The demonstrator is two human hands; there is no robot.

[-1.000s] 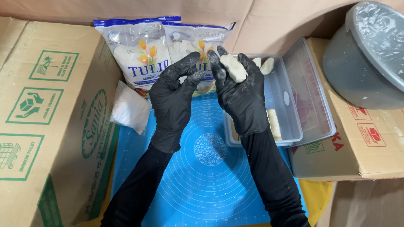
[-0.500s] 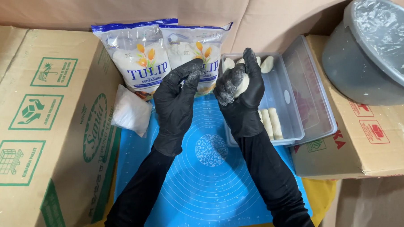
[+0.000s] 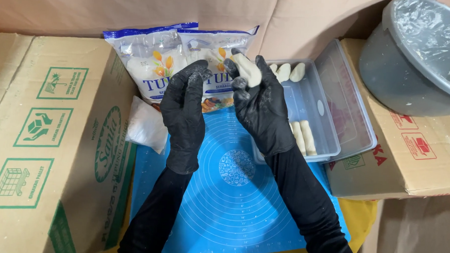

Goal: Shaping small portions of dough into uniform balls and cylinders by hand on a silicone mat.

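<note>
Both hands are raised above the blue silicone mat (image 3: pixel 232 201), which lies flat under them, so anything dropped lands on a clean surface. We wear black gloves dusted with white powder.

Right hand (image 3: pixel 260 105): fingers curled and clamped around a pale lump of dough (image 3: pixel 248 68), whose top pokes out above the fingertips. Held upright, away from the mat, so the palm can shape it.

Left hand (image 3: pixel 184 110): palm turned toward the right hand, fingers extended, loosely together and holding nothing. It is just beside the dough, apart from it.

The clear plastic container (image 3: pixel 310 114) sits just right of the mat, near the right hand. Inside: two rolled dough sticks (image 3: pixel 303 137) side by side at the near end, three rounded pieces (image 3: pixel 286 72) at the far end.

Two flour bags (image 3: pixel 182 60) lean against the back wall. A small white bag (image 3: pixel 146 125) lies near the left wrist. Cardboard boxes (image 3: pixel 40 135) flank the mat; a grey bowl (image 3: pixel 417 53) rests on the right one.
</note>
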